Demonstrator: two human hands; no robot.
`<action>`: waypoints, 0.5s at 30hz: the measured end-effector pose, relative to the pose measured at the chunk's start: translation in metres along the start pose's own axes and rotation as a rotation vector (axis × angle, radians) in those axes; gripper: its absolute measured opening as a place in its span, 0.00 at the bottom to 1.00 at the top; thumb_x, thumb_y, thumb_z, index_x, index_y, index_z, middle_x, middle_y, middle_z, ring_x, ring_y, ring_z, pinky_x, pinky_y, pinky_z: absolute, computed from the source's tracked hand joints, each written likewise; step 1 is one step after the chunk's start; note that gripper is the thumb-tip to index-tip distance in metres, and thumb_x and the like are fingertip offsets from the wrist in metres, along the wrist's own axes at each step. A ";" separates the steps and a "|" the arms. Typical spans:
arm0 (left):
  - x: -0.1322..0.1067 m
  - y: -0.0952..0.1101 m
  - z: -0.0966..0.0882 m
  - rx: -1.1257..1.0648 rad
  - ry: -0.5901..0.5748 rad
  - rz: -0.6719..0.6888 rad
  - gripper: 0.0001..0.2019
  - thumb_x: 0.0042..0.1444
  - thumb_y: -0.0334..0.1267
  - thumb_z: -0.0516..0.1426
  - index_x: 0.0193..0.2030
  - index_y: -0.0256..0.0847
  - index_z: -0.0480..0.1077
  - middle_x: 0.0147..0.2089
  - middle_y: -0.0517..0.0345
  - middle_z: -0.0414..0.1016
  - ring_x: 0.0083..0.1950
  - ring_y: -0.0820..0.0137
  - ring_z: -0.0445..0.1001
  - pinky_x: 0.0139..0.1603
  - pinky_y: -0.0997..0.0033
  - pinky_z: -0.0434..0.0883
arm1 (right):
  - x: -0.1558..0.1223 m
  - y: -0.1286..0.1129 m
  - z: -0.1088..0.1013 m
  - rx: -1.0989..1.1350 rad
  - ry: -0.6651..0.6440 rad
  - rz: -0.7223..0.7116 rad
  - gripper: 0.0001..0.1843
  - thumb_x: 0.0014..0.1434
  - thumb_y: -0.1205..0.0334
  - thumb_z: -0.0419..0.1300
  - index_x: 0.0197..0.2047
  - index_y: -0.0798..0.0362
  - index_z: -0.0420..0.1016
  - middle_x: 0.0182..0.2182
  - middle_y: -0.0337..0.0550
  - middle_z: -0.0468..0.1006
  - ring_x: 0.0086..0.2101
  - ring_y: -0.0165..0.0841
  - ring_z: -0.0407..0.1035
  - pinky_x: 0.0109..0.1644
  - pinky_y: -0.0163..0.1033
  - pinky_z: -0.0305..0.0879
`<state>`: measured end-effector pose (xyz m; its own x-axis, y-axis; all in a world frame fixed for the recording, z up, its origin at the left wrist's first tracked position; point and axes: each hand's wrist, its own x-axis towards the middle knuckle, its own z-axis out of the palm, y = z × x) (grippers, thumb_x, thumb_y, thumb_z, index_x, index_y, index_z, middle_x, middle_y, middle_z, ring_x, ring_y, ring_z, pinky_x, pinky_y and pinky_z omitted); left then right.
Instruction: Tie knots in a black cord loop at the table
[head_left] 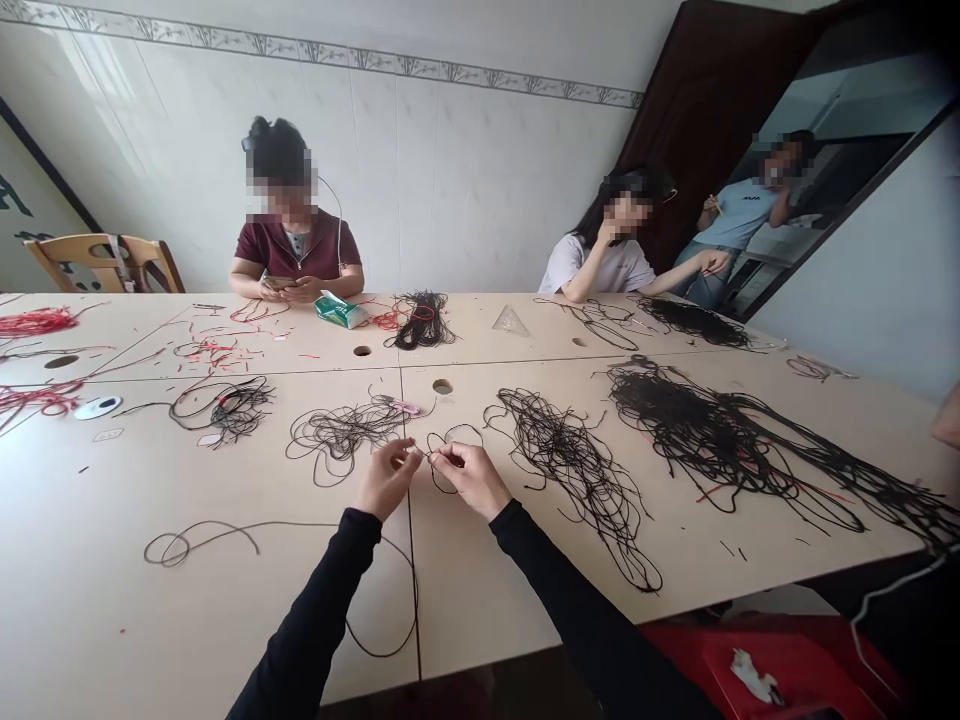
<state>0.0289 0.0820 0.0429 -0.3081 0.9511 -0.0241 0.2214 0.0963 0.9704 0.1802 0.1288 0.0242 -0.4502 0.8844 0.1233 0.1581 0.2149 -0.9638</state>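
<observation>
My left hand (390, 476) pinches a thin black cord, thumb against fingers, just above the table. Close beside it, my right hand (471, 474) is closed on the same cord, and small loops stand out around its fingertips. Between the fingertips the exact crossing of the strands is too small to make out. A long dark cord (300, 523) curls over the table to the left and passes under my left forearm. Beyond my left hand lies a loose tangle of thin cords (337, 432) with a pink-handled tool (406, 407). A bundle of black cords (559, 440) lies right of my right hand.
A larger heap of black cords (690, 415) spreads to the right. Red cord scraps (214, 350), a green packet (339, 310) and a clear triangular piece (511, 321) lie farther back. Two people sit across the table (262, 640); another person (739, 215) stands by the doorway.
</observation>
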 end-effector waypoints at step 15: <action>0.012 -0.017 0.025 -0.717 -0.121 -0.201 0.25 0.47 0.49 0.64 0.47 0.33 0.73 0.36 0.51 0.72 0.32 0.69 0.70 0.25 0.71 0.70 | 0.020 0.008 -0.002 0.121 0.068 0.016 0.16 0.59 0.50 0.57 0.32 0.56 0.73 0.23 0.37 0.65 0.26 0.28 0.56 0.30 0.34 0.56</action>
<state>0.0445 0.0990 0.0197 -0.1660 0.9650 -0.2030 -0.4974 0.0958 0.8622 0.1739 0.1485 0.0197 -0.3871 0.9143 0.1195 0.0561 0.1527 -0.9867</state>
